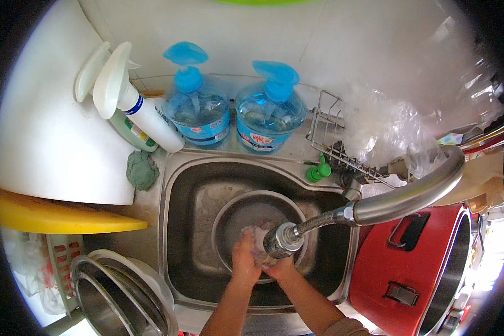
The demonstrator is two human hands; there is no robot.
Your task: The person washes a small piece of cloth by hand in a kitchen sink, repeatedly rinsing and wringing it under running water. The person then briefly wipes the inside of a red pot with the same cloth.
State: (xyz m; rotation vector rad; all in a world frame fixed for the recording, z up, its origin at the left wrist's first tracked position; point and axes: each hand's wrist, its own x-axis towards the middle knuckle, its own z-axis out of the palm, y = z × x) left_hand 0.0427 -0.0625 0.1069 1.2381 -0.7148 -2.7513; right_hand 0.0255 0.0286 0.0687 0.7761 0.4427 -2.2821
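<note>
A round metal basin [224,210] sits in the stainless steel sink [193,252], with cloudy water inside. Over the basin, my left hand [244,257] grips the left side of a pale, pinkish wet thing [258,243], perhaps a cloth. At its lower right, my right hand [280,269] holds the same thing, its fingers partly hidden. Directly above both hands hangs the faucet head [283,239], which covers part of the wet thing. A flexible hose [319,221] joins that head to the thick curved spout [407,201].
Two blue pump bottles [199,122] [264,122] stand behind the sink. Spray bottles [151,115] and a green scouring pad [143,170] are at left. Metal bowls [109,294] lean at lower left. A wire rack [327,122] and a red container [399,260] flank the right.
</note>
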